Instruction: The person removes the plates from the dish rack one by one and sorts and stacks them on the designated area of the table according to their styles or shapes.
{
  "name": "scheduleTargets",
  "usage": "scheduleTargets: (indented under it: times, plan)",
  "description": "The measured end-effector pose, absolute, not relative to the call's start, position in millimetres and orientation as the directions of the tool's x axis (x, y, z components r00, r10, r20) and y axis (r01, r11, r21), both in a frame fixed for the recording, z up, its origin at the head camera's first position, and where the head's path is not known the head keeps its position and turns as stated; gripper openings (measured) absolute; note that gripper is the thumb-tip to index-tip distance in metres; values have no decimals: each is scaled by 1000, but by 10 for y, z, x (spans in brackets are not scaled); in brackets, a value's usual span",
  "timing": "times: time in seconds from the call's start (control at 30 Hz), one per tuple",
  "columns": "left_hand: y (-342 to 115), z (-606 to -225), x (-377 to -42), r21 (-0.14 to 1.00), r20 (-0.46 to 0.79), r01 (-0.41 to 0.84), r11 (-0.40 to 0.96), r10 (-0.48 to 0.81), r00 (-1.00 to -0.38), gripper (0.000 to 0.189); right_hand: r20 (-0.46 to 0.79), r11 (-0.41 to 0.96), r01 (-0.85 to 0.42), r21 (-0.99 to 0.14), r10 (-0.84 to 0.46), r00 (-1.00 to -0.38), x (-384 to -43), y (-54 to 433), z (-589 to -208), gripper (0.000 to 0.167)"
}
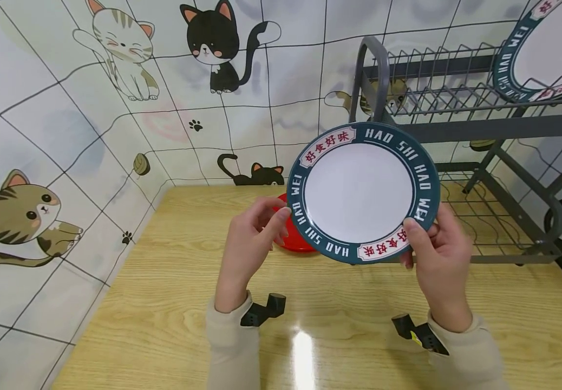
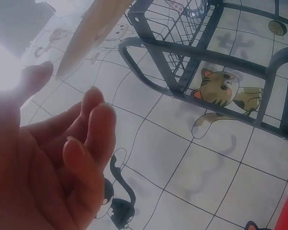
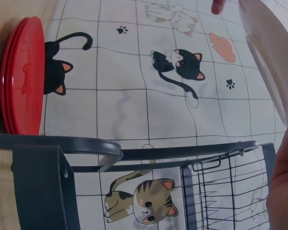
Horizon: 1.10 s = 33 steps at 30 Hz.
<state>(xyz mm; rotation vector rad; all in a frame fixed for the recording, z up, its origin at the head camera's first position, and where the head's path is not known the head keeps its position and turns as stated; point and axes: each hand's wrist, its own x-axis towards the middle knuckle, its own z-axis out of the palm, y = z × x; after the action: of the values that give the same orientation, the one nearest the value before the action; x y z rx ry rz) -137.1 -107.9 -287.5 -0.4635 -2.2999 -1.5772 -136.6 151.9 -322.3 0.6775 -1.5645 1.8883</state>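
Observation:
A round plate (image 1: 359,192) with a white middle and a dark green rim printed with lettering is held up above the table, its face toward the head camera. My right hand (image 1: 439,260) pinches its lower right rim, thumb on the face and fingers behind. At the plate's left edge is my left hand (image 1: 254,238), fingers loosely bent. In the left wrist view a gap shows between the left fingers (image 2: 101,124) and the plate (image 2: 93,36). Behind the held plate, a stack of red plates (image 3: 26,76) sits on the table, mostly hidden in the head view.
A grey two-tier dish rack (image 1: 485,130) stands at the right on the wooden table (image 1: 164,325). Another green-rimmed plate (image 1: 554,54) leans in its upper basket. Tiled walls with cartoon cats (image 1: 222,49) border the table at the back and left.

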Motion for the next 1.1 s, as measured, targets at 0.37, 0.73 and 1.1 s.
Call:
scheduleTargets:
  times: [0.37, 0.73, 1.1]
  plan:
    - [-1112, -3018, -1456, 835, 435, 444, 325, 106, -894, 22, 669, -104, -666, -738, 8, -743, -1318, 1419, -3228, 35]
    - [-1212, -3120, -1528, 846, 377, 387, 367, 102, -921, 34, 577, 30, -579, -815, -69, -814, -1373, 1393, -3332, 42]
    - [-1251, -3155, -1581, 851, 377, 380, 363, 83, -922, 33, 501, 167, -513, -842, -114, -858, -1377, 1382, -3345, 46]
